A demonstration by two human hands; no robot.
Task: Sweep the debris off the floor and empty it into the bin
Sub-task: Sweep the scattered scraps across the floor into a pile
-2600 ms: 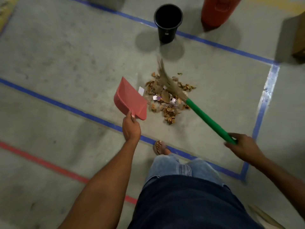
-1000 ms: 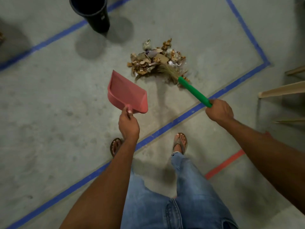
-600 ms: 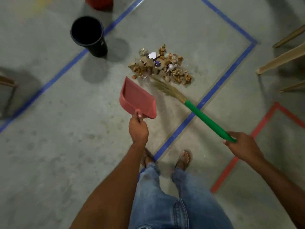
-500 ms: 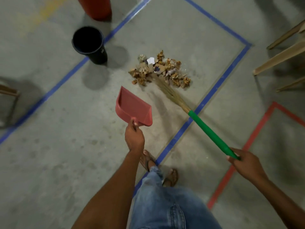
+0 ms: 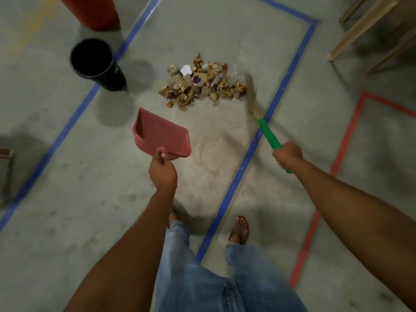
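A pile of brown scraps and paper bits, the debris (image 5: 202, 85), lies on the concrete floor ahead of me. My left hand (image 5: 162, 174) grips the handle of a red dustpan (image 5: 163, 137), held above the floor just short of the pile, mouth toward it. My right hand (image 5: 288, 154) grips the green handle of a broom (image 5: 267, 132); its straw bristles (image 5: 251, 91) blur at the pile's right edge. A black bin (image 5: 96, 63) stands open to the far left of the debris.
A red barrel (image 5: 94, 12) stands behind the black bin. Blue tape lines (image 5: 254, 145) box in the debris area; a red tape line (image 5: 337, 158) runs on the right. Wooden furniture legs (image 5: 360, 28) stand at the upper right. My sandalled feet (image 5: 239, 228) straddle the blue line.
The broom has swung from the pile's near middle to its right edge, and my right hand has come up and forward. The dustpan has stayed just short of the pile.
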